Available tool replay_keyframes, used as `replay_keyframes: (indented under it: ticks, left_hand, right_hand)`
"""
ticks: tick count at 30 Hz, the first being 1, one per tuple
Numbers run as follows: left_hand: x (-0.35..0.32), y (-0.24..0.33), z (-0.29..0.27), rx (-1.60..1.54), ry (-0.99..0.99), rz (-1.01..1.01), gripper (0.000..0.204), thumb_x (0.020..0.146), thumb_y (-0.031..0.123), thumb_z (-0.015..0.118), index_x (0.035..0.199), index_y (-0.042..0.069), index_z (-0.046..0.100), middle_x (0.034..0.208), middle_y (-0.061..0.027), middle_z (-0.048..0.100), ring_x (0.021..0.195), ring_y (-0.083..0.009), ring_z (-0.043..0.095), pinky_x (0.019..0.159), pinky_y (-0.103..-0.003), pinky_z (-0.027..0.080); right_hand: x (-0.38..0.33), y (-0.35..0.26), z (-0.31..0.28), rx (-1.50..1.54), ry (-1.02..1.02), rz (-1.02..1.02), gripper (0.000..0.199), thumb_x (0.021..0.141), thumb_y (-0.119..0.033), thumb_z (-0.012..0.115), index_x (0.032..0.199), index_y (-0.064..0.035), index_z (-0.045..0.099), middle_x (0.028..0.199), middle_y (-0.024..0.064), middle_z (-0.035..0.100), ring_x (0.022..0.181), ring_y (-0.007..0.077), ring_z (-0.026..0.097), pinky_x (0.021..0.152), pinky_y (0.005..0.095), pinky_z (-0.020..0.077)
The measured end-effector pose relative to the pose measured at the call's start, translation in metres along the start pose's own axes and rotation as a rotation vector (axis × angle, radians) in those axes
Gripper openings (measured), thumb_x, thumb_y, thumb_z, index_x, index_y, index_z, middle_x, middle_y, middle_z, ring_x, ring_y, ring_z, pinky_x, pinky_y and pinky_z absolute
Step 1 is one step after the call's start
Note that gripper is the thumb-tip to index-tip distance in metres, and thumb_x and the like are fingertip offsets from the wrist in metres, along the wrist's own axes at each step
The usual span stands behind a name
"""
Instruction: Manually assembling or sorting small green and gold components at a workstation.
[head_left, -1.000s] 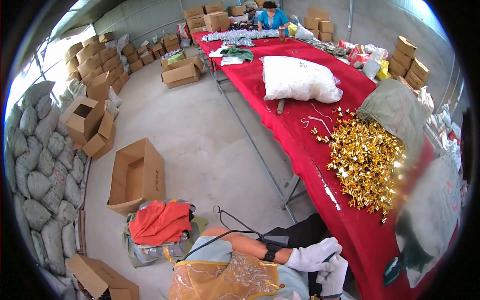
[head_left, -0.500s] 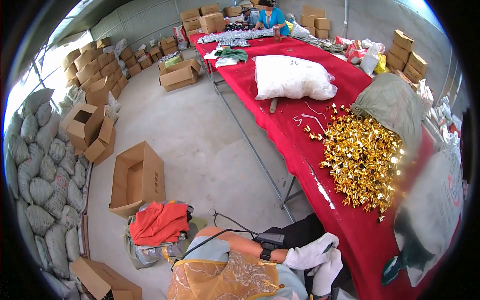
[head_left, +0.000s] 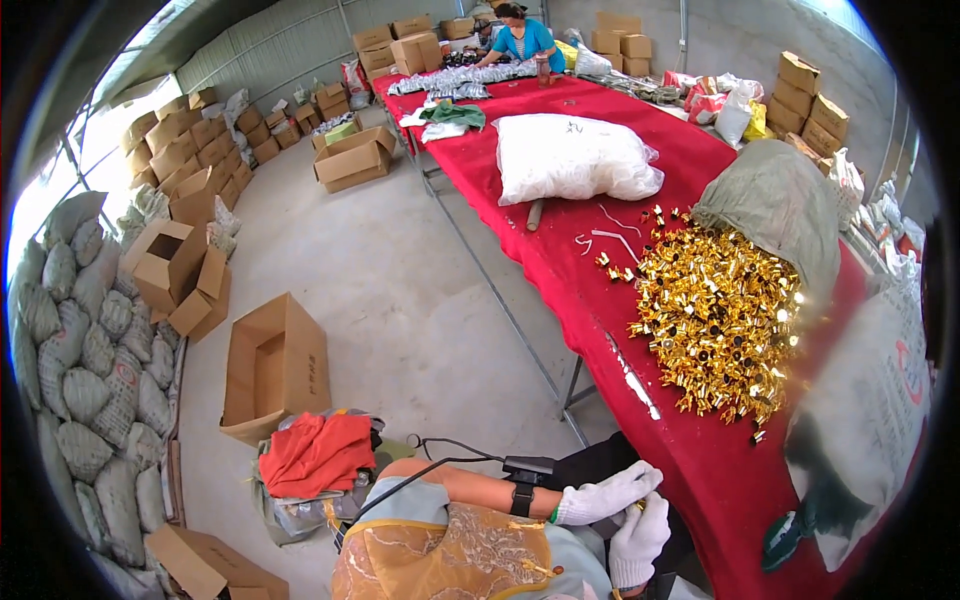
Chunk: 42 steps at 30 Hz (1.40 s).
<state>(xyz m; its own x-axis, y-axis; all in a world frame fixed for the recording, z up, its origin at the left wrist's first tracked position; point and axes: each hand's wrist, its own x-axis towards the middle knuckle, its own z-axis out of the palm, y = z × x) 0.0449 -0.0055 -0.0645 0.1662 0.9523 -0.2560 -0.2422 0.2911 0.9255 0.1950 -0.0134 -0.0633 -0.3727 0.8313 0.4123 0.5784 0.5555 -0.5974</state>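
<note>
Gold piece [head_left: 636, 507] pinched (barely visible) between gloved left hand [head_left: 605, 493] and right hand [head_left: 637, 541], grip closed.

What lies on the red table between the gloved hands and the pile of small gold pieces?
In the head view, only bare red table cloth lies between the gloved hands and the gold pile; a thin pale strip lies along the table's edge.

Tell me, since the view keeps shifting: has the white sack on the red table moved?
No. The white sack still lies just beyond the gold pile on the red table; only the camera shifted.
</note>
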Motion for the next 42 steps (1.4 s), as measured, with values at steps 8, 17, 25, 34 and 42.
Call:
replay_keyframes:
  ticks: [8, 17, 25, 34, 42]
  left_hand:
    - [-0.012, 0.0, -0.004, 0.483, 0.105, 0.477, 0.032, 0.113, 0.033, 0.056, 0.122, 0.003, 0.051, 0.108, -0.0133, 0.051, 0.105, -0.0233, 0.058, 0.092, -0.041, 0.051]
    - [0.01, -0.021, -0.015, 0.053, 0.021, 0.172, 0.029, 0.117, 0.033, 0.048, 0.125, 0.005, 0.052, 0.109, -0.0061, 0.056, 0.106, -0.015, 0.054, 0.096, -0.034, 0.05]
    - [-0.013, -0.003, 0.001, 0.278, -0.047, 0.412, 0.026, 0.107, 0.015, 0.058, 0.128, 0.001, 0.05, 0.118, -0.0133, 0.053, 0.115, -0.0228, 0.054, 0.103, -0.036, 0.048]
    - [0.007, -0.022, 0.0, 0.379, -0.122, 0.299, 0.03, 0.11, 0.028, 0.058, 0.124, 0.002, 0.053, 0.113, -0.0137, 0.055, 0.111, -0.0273, 0.056, 0.099, -0.038, 0.049]
    - [0.018, -0.031, 0.014, 0.162, -0.042, 0.238, 0.028, 0.116, 0.028, 0.05, 0.126, 0.002, 0.052, 0.111, -0.0101, 0.056, 0.11, -0.0173, 0.055, 0.101, -0.035, 0.048]
  right_hand:
    - [0.016, -0.005, -0.001, 0.923, -0.134, 0.749, 0.023, 0.107, -0.018, 0.052, 0.09, -0.0039, 0.062, 0.068, 0.0002, 0.06, 0.05, 0.0091, 0.052, 0.047, 0.027, 0.0421]
    - [0.004, -0.016, 0.0, 0.181, -0.08, 0.25, 0.028, 0.102, -0.012, 0.059, 0.127, 0.0006, 0.064, 0.084, 0.0181, 0.071, 0.071, 0.0308, 0.073, 0.064, 0.0417, 0.056]
    - [-0.001, -0.024, -0.01, 0.403, -0.05, 0.395, 0.023, 0.107, -0.016, 0.053, 0.108, 0.0026, 0.068, 0.073, 0.012, 0.066, 0.05, 0.0239, 0.062, 0.05, 0.0411, 0.0507]
    - [-0.003, 0.01, -0.015, 0.685, -0.268, 0.687, 0.025, 0.108, -0.022, 0.054, 0.105, 0.0011, 0.064, 0.071, 0.0097, 0.065, 0.052, 0.0203, 0.062, 0.052, 0.0354, 0.0537]
    - [-0.008, 0.009, 0.0, 0.043, 0.001, 0.229, 0.029, 0.103, -0.016, 0.059, 0.123, 0.0037, 0.065, 0.081, 0.0176, 0.07, 0.068, 0.0325, 0.072, 0.062, 0.0445, 0.0546]
